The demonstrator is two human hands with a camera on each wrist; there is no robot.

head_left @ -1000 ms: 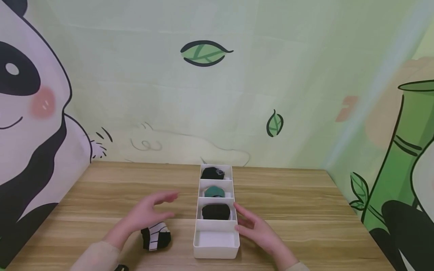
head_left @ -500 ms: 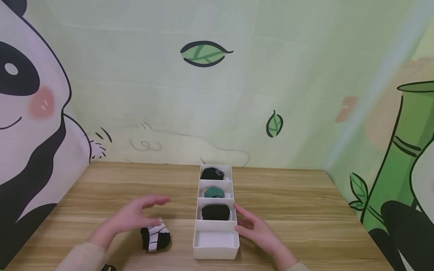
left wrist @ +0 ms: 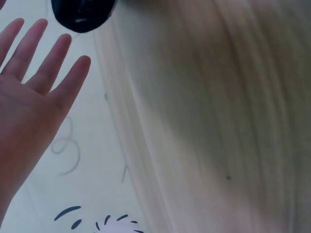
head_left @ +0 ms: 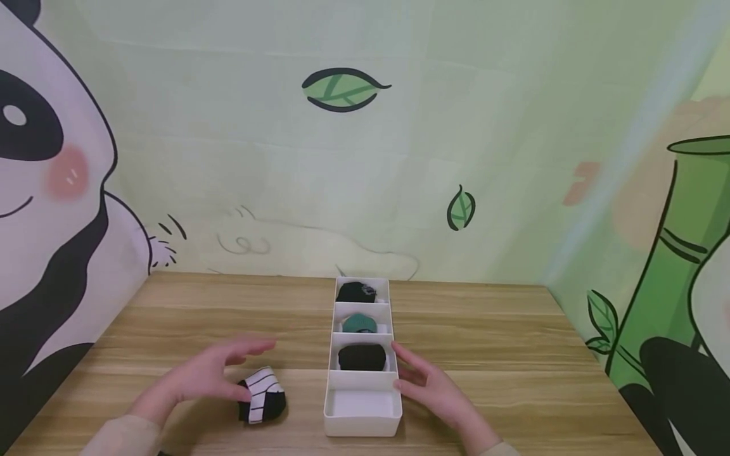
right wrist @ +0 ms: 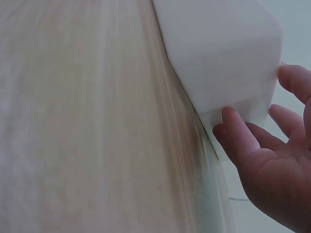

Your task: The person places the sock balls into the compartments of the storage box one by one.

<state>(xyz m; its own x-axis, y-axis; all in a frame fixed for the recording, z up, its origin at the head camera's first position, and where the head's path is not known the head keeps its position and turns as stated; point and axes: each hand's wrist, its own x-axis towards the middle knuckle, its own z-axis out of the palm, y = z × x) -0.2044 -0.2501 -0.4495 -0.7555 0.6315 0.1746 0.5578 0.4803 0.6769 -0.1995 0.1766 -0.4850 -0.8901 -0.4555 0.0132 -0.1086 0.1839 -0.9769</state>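
Observation:
A folded black-and-white striped sock (head_left: 263, 396) lies on the table, left of a long white divided box (head_left: 363, 425). My left hand (head_left: 208, 373) is spread over the sock's left side, thumb in front of it; whether they touch I cannot tell. In the left wrist view the fingers of my left hand (left wrist: 34, 92) are straight and apart, with nothing in them. Against the box's right wall rest the fingertips of my right hand (head_left: 428, 383). The right wrist view has the same hand (right wrist: 272, 160) with loosely bent fingers touching the white wall.
Inside the box, the back compartment has a black folded sock (head_left: 356, 292), the second a green one (head_left: 360, 323), and the third another black one (head_left: 362, 357). The front compartment shows its bare floor. A wooden table (head_left: 485, 354) meets a printed cloth backdrop (head_left: 228, 126) behind.
My left hand has moved left and slightly toward me, so its thumb now lies over the striped sock's left part. My right hand and the box have stayed in place.

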